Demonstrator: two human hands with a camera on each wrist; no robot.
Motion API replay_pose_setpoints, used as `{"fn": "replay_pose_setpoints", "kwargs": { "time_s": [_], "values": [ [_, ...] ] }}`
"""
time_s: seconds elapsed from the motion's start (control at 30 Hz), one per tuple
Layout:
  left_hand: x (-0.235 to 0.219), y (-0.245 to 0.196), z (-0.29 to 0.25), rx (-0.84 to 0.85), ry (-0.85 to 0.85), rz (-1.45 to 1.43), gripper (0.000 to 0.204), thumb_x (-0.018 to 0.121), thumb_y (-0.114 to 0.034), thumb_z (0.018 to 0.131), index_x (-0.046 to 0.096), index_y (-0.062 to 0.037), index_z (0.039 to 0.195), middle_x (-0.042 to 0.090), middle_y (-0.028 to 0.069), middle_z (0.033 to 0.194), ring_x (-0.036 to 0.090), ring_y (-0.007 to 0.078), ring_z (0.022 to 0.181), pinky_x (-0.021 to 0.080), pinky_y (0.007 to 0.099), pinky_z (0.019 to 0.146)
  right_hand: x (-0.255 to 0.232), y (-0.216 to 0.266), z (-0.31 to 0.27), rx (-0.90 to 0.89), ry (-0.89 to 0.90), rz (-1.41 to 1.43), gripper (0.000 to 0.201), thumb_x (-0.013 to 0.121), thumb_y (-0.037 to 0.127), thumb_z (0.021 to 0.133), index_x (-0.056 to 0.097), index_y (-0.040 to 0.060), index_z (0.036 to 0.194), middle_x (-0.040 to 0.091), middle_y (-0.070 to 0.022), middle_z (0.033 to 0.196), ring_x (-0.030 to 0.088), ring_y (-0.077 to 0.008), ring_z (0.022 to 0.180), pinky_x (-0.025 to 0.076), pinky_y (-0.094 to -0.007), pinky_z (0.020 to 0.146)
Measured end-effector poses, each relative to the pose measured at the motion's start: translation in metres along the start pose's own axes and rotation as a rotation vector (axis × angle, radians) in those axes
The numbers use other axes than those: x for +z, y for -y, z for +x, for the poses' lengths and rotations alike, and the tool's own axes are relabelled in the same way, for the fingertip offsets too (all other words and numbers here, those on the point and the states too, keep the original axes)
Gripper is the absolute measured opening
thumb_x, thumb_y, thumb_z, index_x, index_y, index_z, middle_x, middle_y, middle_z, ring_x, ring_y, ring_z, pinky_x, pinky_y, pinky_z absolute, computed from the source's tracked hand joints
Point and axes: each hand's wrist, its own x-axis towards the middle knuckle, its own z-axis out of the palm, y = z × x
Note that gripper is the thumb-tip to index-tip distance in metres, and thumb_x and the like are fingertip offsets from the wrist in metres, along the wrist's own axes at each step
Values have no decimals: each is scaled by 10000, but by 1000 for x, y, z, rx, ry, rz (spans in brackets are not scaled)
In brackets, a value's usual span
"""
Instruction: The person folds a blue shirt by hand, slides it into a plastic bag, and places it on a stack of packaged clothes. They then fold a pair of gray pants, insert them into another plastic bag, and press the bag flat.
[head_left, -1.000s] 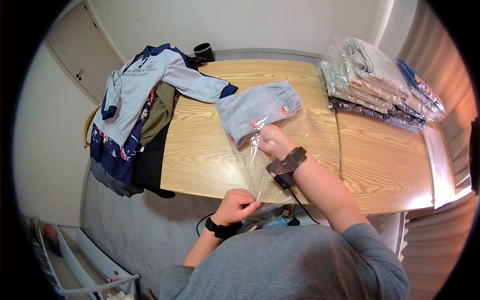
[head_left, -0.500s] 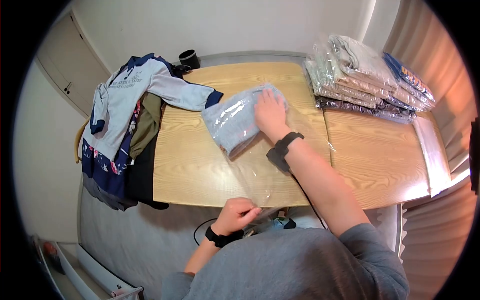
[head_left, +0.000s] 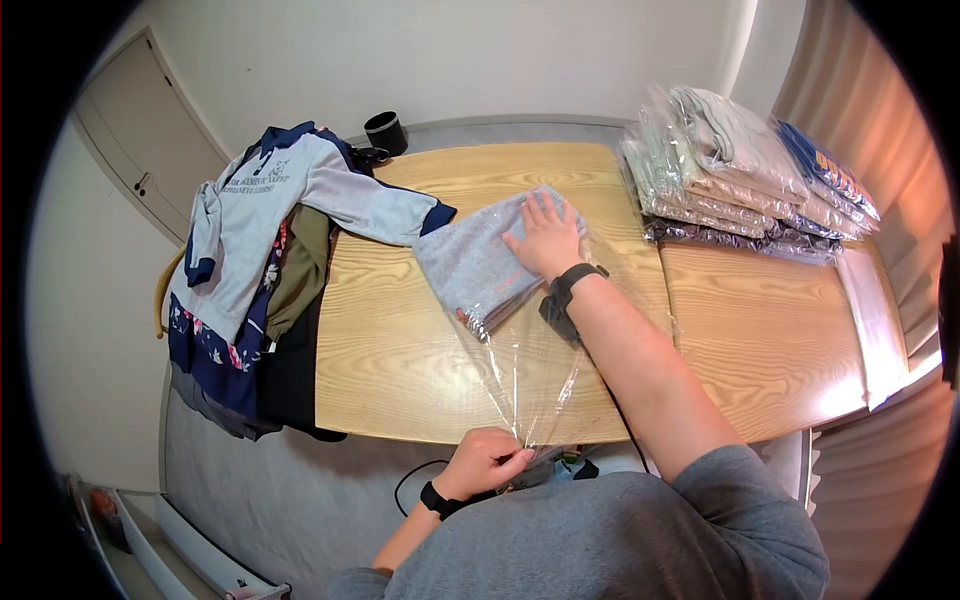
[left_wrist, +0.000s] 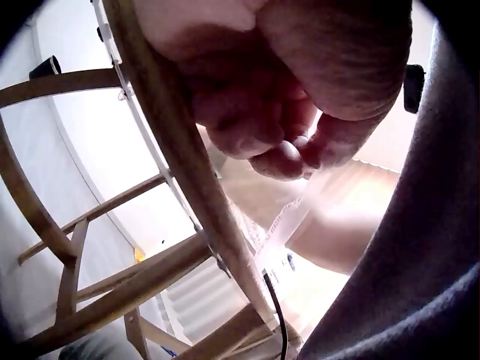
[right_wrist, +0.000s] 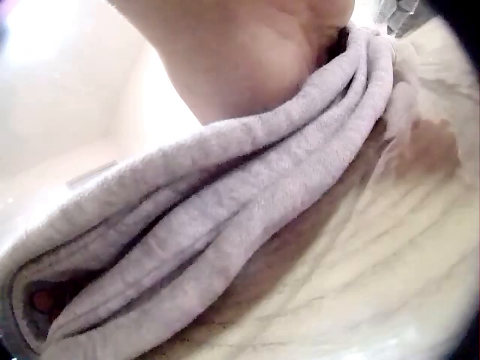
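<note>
A folded grey garment (head_left: 478, 258) lies inside a clear plastic bag (head_left: 535, 375) on the wooden table (head_left: 400, 340). My right hand (head_left: 545, 235) lies flat on the garment's far end, fingers straight, pressing it down. In the right wrist view the folded grey garment (right_wrist: 217, 247) fills the frame under my palm. My left hand (head_left: 490, 462) pinches the bag's open end at the table's near edge. The left wrist view shows its fingertips (left_wrist: 289, 157) closed on the thin plastic strip (left_wrist: 289, 221).
A heap of clothes (head_left: 265, 250) topped by a light blue sweatshirt hangs over the table's left end. Several bagged garments (head_left: 745, 170) are stacked at the back right. A black cup (head_left: 385, 130) stands behind the table. A wooden chair frame (left_wrist: 112, 247) shows below the table.
My right hand went from near the bag's mouth to the garment's far end and now presses it flat. The plastic is drawn taut toward my left hand, which has stayed at the edge.
</note>
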Motion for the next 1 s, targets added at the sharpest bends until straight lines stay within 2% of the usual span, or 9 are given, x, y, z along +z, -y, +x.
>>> {"fn": "replay_pose_setpoints", "kwargs": {
  "time_s": [0.17,0.27,0.33,0.43,0.6,0.77,0.83,0.87,1.0],
  "values": [
    [4,6,0,-41,-24,-61,200,626,-97,776,538,-22,613,475,96,535,449,229,481,347,327,466,5,-7,0,-8,-67,90,645,360,496,901,352,56,1372,271,-54,1469,144,-216,1386,105,-457,1102],
    [5,7,-1,-42,-48,-74,203,625,-93,774,531,-25,607,465,94,530,444,230,480,345,327,464,-7,-12,-19,-82,-10,-61,576,386,450,908,379,95,1362,254,-64,1474,131,-239,1388,121,-482,1095],
    [5,8,-1,-41,-44,-73,206,626,-93,771,529,-27,602,461,92,526,446,233,480,347,330,464,-17,-12,-38,-99,1,35,512,399,402,903,414,139,1342,276,-86,1462,166,-238,1377,112,-508,1081],
    [1,3,2,-42,2,28,254,630,-142,769,525,-29,567,473,107,524,476,266,484,368,356,463,-4,-15,-37,-111,-31,61,490,389,396,907,409,187,1350,277,-86,1462,169,-253,1376,114,-555,1062],
    [8,2,4,-8,-34,92,221,643,-128,765,556,-31,586,491,99,527,472,247,481,356,339,463,0,-7,-20,-68,-11,104,496,380,394,912,391,184,1360,280,-81,1460,168,-260,1376,122,-573,1052],
    [5,5,1,-54,-78,33,218,636,-142,784,567,-31,610,507,105,550,495,247,509,374,344,481,-23,11,-49,-93,-16,7,485,359,373,925,375,172,1366,291,-81,1455,203,-266,1365,154,-560,1053],
    [5,6,1,-52,-63,0,201,633,-139,787,572,-29,630,515,103,565,498,250,521,376,346,487,-31,18,-65,-445,-41,221,494,373,366,923,366,149,1367,308,-95,1444,238,-262,1353,172,-536,1059],
    [5,8,1,-35,-54,16,186,634,-129,785,574,-29,640,515,104,569,500,253,525,377,345,489,-32,23,-71,-556,41,361,527,429,356,905,348,124,1371,322,-107,1435,265,-257,1341,181,-516,1064],
    [4,4,3,1,-78,48,250,632,-153,785,545,-23,589,505,107,551,499,262,514,387,358,480,-31,34,-84,-727,126,370,568,476,345,883,329,112,1379,330,-100,1433,280,-254,1333,173,-542,1055]
  ]
}}
